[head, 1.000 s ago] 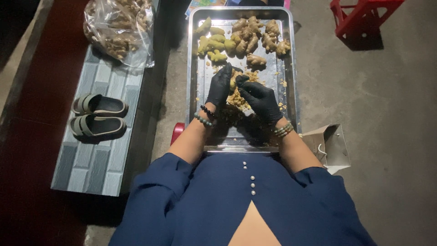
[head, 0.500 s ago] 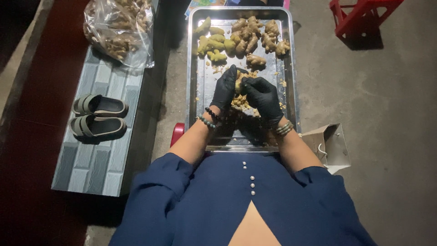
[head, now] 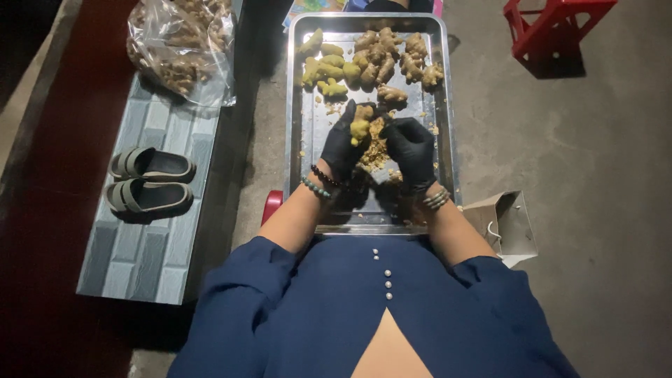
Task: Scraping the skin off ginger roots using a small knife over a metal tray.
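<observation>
Black-gloved left hand (head: 344,143) clamps a ginger piece (head: 360,128); right hand (head: 409,148) works beside it, grip unclear, above peelings (head: 374,150). Slippery skin risks a dropped piece.

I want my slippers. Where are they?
The slippers lie side by side on the grey tiled ledge at the left of the head view, below the plastic bag and left of the tray.

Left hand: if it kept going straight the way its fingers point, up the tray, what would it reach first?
Probably the yellowish peeled ginger pieces, just beyond the piece the left hand holds; depth is unclear.
</observation>
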